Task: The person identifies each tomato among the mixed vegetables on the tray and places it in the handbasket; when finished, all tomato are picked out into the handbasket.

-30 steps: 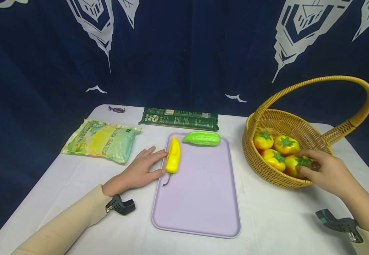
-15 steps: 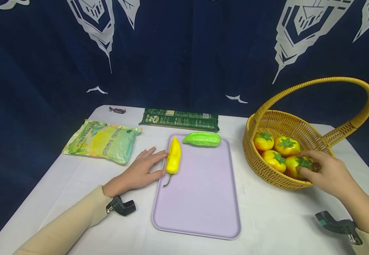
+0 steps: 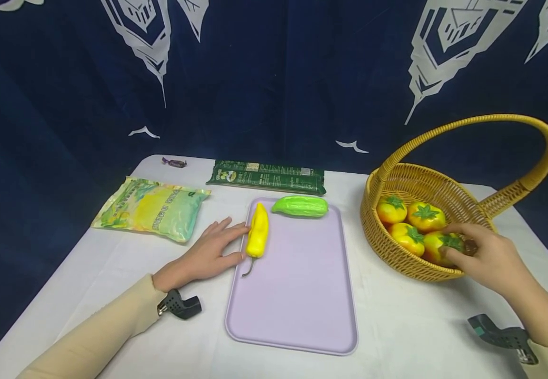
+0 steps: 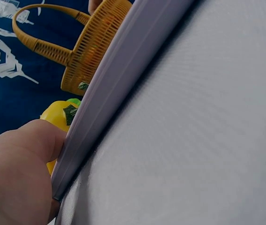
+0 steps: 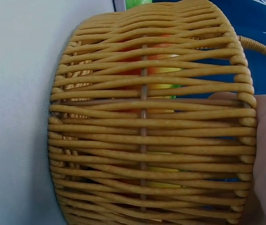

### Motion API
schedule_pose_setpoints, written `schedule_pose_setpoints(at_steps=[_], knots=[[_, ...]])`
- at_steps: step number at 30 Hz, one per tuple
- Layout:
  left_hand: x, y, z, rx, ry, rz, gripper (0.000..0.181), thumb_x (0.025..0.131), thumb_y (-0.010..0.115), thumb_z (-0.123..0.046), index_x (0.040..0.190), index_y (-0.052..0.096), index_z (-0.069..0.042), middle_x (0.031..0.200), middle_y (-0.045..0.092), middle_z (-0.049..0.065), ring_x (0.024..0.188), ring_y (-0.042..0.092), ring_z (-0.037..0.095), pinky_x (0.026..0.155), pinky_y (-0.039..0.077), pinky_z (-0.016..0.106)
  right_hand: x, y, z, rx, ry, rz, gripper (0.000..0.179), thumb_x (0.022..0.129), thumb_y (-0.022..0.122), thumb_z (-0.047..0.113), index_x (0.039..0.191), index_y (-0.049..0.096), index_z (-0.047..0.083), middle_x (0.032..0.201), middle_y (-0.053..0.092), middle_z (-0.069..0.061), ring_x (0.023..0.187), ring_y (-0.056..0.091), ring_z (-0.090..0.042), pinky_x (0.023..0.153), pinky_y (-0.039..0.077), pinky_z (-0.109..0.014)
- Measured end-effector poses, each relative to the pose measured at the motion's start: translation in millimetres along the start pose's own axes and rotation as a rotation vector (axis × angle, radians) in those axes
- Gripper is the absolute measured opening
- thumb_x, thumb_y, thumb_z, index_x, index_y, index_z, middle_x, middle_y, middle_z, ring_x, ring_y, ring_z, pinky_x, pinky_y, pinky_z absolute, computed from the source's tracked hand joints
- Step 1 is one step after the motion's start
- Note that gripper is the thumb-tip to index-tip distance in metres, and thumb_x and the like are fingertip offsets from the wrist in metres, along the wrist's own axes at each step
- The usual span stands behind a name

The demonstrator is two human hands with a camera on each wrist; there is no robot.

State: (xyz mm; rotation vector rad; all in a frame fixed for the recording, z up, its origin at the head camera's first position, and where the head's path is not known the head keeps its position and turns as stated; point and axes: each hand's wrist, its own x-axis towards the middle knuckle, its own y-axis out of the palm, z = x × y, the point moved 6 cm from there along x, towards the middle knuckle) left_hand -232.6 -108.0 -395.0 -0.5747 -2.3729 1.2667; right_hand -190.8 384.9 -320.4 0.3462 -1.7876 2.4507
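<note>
My left hand (image 3: 207,251) rests beside the left edge of the lilac tray (image 3: 297,310). Its fingers are spread and fairly straight, and the fingertips and thumb touch the tray's rim. Just inside that rim lies a yellow pepper (image 3: 257,231), stem toward me. A green, ribbed vegetable (image 3: 299,206) lies across the tray's far end. My right hand (image 3: 496,258) reaches over the near rim of the wicker basket (image 3: 411,269). Its thumb and fingers hold a yellow-orange persimmon (image 3: 435,247) inside; some fingertips are hidden. Other persimmons (image 3: 425,216) sit around it.
The basket's tall handle (image 3: 472,120) arches over it. A green long packet (image 3: 266,177) lies behind the tray. To the left are a yellow-green soft pack (image 3: 152,208) and a small wrapped candy (image 3: 174,163). A dark blue curtain (image 3: 255,95) hangs behind the white-covered table.
</note>
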Motion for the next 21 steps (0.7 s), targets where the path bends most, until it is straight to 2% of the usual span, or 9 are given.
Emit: schedule_pose_setpoints(at_steps=[5, 12, 14, 18, 21], knots=[[0.9, 0.4, 1.8, 0.004, -0.011, 0.022, 0.062, 0.095, 0.063, -0.034, 0.151, 0.050, -0.010, 0.159, 0.047, 0.012, 0.155, 0.023, 0.046, 0.127, 0.014, 0.066, 0.0, -2.6, 0.0, 0.005, -0.005, -0.006, 0.043, 0.085, 0.078, 0.019, 0.120, 0.065, -0.003, 0.115, 0.064, -0.035, 0.089, 0.063, -0.050, 0.059, 0.053, -0.053], [0.3, -8.9, -0.6, 0.004, 0.001, 0.040, 0.062, 0.097, 0.063, -0.036, 0.152, 0.048, -0.011, 0.159, 0.047, 0.012, 0.154, 0.026, 0.047, 0.126, 0.018, 0.066, 1.0, -3.5, 0.2, 0.030, -0.002, 0.013, 0.046, 0.089, 0.077, 0.024, 0.124, 0.063, -0.004, 0.120, 0.062, -0.039, 0.097, 0.062, -0.062, 0.068, 0.054, -0.068], [-0.7, -11.7, -1.0, 0.007, 0.004, 0.038, 0.062, 0.098, 0.063, -0.036, 0.152, 0.049, -0.011, 0.159, 0.047, 0.013, 0.153, 0.028, 0.047, 0.125, 0.020, 0.066, 1.5, -3.4, 0.6, 0.035, -0.004, 0.017, 0.047, 0.090, 0.076, 0.024, 0.125, 0.063, -0.003, 0.119, 0.063, -0.039, 0.096, 0.063, -0.060, 0.067, 0.055, -0.066], [-0.9, -17.1, -3.5, 0.040, 0.019, 0.039, 0.061, 0.098, 0.062, -0.038, 0.151, 0.050, -0.011, 0.159, 0.045, 0.016, 0.152, 0.031, 0.048, 0.123, 0.024, 0.067, 3.4, -3.8, 1.7, 0.039, -0.012, 0.031, 0.047, 0.090, 0.076, 0.026, 0.126, 0.063, -0.002, 0.114, 0.065, -0.034, 0.088, 0.062, -0.049, 0.058, 0.053, -0.049], [1.7, -24.6, -5.8, 0.076, 0.026, 0.026, 0.061, 0.097, 0.062, -0.038, 0.150, 0.051, -0.010, 0.160, 0.042, 0.021, 0.151, 0.030, 0.050, 0.123, 0.024, 0.067, 5.0, -5.4, 6.5, 0.043, -0.027, 0.034, 0.046, 0.092, 0.074, 0.026, 0.127, 0.062, -0.001, 0.117, 0.064, -0.034, 0.092, 0.062, -0.049, 0.061, 0.053, -0.053]])
